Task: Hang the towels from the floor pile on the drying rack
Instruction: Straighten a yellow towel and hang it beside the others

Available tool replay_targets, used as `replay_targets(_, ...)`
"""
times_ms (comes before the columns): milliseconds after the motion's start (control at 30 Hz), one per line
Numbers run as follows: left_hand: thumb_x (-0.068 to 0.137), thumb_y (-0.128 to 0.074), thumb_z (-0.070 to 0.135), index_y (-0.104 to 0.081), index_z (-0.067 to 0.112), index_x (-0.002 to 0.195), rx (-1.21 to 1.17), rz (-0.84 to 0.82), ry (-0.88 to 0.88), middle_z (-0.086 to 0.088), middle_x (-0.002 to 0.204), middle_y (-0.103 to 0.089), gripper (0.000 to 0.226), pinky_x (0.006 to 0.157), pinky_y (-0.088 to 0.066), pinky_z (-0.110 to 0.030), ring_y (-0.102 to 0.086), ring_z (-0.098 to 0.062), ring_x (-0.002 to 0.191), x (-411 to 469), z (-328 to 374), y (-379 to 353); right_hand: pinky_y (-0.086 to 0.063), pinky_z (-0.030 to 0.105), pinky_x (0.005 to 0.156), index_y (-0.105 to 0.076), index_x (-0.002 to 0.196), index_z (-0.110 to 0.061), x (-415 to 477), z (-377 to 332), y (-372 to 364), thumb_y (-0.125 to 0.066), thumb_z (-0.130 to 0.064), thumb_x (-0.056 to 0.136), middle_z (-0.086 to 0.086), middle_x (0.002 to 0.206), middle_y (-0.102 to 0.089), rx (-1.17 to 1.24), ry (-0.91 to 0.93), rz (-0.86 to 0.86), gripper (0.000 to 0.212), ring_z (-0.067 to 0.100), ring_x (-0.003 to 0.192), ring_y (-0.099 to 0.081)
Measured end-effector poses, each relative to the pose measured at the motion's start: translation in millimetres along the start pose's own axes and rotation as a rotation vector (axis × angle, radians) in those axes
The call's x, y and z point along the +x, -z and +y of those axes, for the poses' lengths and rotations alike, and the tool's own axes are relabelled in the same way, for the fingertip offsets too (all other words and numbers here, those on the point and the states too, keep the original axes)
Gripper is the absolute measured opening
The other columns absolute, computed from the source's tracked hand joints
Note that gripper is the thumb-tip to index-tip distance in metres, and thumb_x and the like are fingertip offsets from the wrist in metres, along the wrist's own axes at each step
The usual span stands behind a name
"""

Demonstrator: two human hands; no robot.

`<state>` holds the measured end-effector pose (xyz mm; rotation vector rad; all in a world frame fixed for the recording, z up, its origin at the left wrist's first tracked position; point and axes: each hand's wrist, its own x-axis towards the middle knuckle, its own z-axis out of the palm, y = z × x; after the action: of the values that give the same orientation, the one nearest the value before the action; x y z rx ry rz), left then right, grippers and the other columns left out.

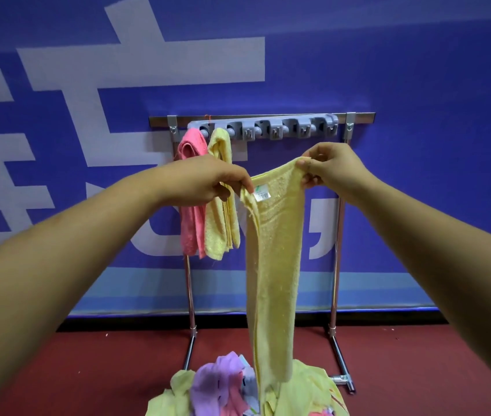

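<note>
Yellow towel hangs pinched at its top corners by left hand and right hand; next, likely clip it beside the hung yellow towel on the drying rack.

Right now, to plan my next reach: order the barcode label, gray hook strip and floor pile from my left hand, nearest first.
1. Barcode label, beside the left hand.
2. Gray hook strip, above on the rack.
3. Floor pile, far below.

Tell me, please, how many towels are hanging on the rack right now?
2. A pink towel hangs at the left end of the rack; a yellow towel hangs just right of it. The left hand partly covers both.
</note>
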<state>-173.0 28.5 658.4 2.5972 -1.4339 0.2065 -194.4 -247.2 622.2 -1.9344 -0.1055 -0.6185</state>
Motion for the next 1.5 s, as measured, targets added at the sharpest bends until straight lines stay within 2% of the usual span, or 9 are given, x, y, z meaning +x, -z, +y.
replay_targets(167,0.089,-0.069,0.018,-0.069,0.03,0.099,-0.079,0.172,-0.06,0.025,0.084,-0.068,0.015,0.073,-0.044,-0.006,-0.063,0.013,0.086,0,6,-1,-0.062,0.033,0.077,-0.065,0.105,0.014,-2,-2,-6,-0.065,0.004,0.092,0.02,0.091,-0.067,0.193,-0.037,-0.069,0.017,0.022,0.074,-0.069)
replay_targets(333,0.083,-0.074,0.032,-0.071,0.035,0.087,-0.266,0.361,-0.04,0.015,0.1,-0.057,0.006,0.08,-0.043,-0.012,-0.055,0.0,0.095,3,6,-1,-0.061,0.03,0.072,-0.069,0.102,0.008,-1,-9,-14,-0.067,0.001,0.091,0.01,0.082,-0.072,0.251,-0.054,-0.078,0.013,0.019,0.072,-0.067)
replay_targets(500,0.088,-0.066,0.021,-0.064,0.013,0.084,-0.741,0.232,-0.151,0.003,0.123,-0.065,0.009,0.102,-0.047,-0.03,-0.054,-0.011,0.127,-2,11,0,-0.053,0.027,0.071,-0.074,0.089,-0.014,1,-7,-14,-0.077,-0.017,0.086,0.005,0.087,-0.074,0.104,-0.112,-0.065,0.006,0.013,0.08,-0.067)
replay_targets(633,0.091,-0.068,0.019,-0.068,0.018,0.087,-0.772,0.13,-0.173,-0.02,0.106,-0.069,0.005,0.1,-0.05,-0.046,-0.063,-0.031,0.115,-5,15,1,-0.051,0.031,0.073,-0.071,0.094,-0.005,-3,-8,-19,-0.077,-0.01,0.085,0.01,0.084,-0.069,0.143,-0.206,-0.2,0.012,0.015,0.074,-0.063)
replay_targets(767,0.087,-0.071,0.037,-0.073,0.027,0.089,-0.368,0.213,-0.019,0.0,0.086,-0.07,0.011,0.079,-0.052,-0.04,-0.065,-0.019,0.086,3,21,-7,-0.05,0.03,0.07,-0.07,0.103,0.005,-10,-13,-29,-0.078,-0.01,0.084,0.012,0.084,-0.068,0.161,-0.198,-0.251,0.026,0.015,0.072,-0.06)
replay_targets(933,0.085,-0.073,0.043,-0.073,0.028,0.081,-0.262,0.357,0.136,0.006,0.074,-0.067,0.015,0.061,-0.043,-0.019,-0.055,0.0,0.067,9,10,-10,-0.052,0.025,0.067,-0.069,0.106,0.009,-15,-28,-40,-0.075,-0.009,0.086,0.013,0.082,-0.067,0.272,-0.149,-0.266,0.027,0.013,0.067,-0.061)
replay_targets(1100,0.086,-0.073,0.036,-0.076,0.02,0.087,-0.383,0.42,0.179,0.003,0.082,-0.073,0.016,0.072,-0.05,-0.024,-0.062,-0.002,0.075,10,1,-15,-0.052,0.033,0.079,-0.069,0.108,0.009,-19,-40,-46,-0.064,-0.003,0.094,0.015,0.081,-0.065,0.293,-0.06,-0.296,0.018,0.013,0.069,-0.061)
replay_targets(1267,0.09,-0.07,0.033,-0.075,0.022,0.088,-0.555,0.446,0.174,0.006,0.083,-0.073,0.012,0.074,-0.048,-0.02,-0.063,0.001,0.078,8,1,-20,-0.05,0.03,0.062,-0.064,0.103,0.003,-26,-40,-49,-0.067,0.002,0.091,0.016,0.075,-0.065,0.193,0.08,-0.149,0.013,0.016,0.062,-0.06)
replay_targets(1500,0.089,-0.071,0.035,-0.074,0.024,0.086,-0.622,0.519,0.189,0.006,0.082,-0.073,0.012,0.076,-0.049,-0.024,-0.064,-0.001,0.08,14,4,-24,-0.053,0.038,0.081,-0.07,0.103,0.011,-29,-41,-54,-0.066,-0.007,0.092,0.022,0.084,-0.063,0.321,0.068,-0.267,0.022,0.028,0.079,-0.058)
